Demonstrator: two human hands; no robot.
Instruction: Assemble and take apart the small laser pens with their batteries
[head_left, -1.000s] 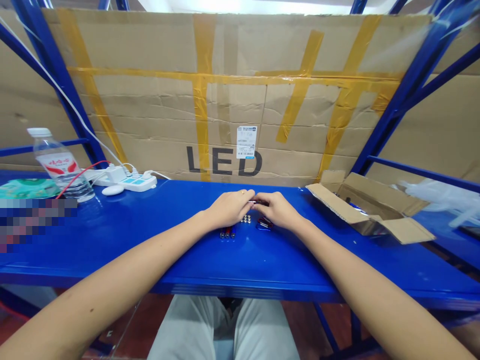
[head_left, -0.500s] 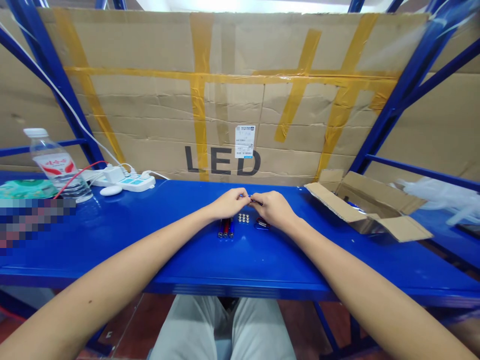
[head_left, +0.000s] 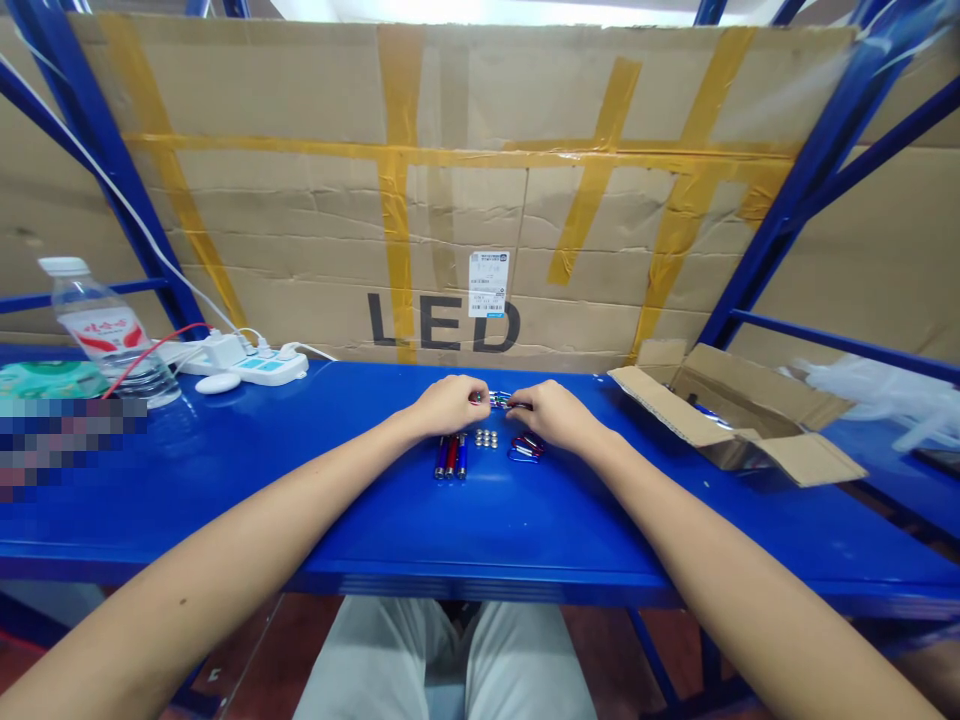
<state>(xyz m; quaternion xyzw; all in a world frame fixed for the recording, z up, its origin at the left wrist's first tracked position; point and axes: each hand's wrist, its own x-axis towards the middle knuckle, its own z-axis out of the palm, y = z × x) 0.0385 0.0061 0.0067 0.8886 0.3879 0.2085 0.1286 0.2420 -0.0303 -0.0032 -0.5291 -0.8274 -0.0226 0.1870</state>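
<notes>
My left hand (head_left: 452, 404) is low over the table with its fingers curled closed; what they hold, if anything, is hidden. My right hand (head_left: 553, 412) is across from it, fingertips pinched at a small dark piece too small to name. Between the hands lie several small shiny metallic and coloured parts (head_left: 499, 399). Nearer to me, three slim metal tubes (head_left: 451, 457), purple-blue, red and blue, lie side by side below my left hand. Several silver button-like discs (head_left: 486, 439) stand in rows beside them. Red and blue carabiners (head_left: 524, 449) rest under my right hand.
An open cardboard box (head_left: 720, 410) with shiny items inside is at the right, near clear plastic wrap (head_left: 885, 395). On the left are a water bottle (head_left: 112, 335), a power strip (head_left: 274, 368) and a green packet (head_left: 52, 380). A large cardboard panel (head_left: 315, 240) closes the back.
My hands have moved apart from where their fingertips met. The small parts between them now show, and the carabiners are more exposed.
</notes>
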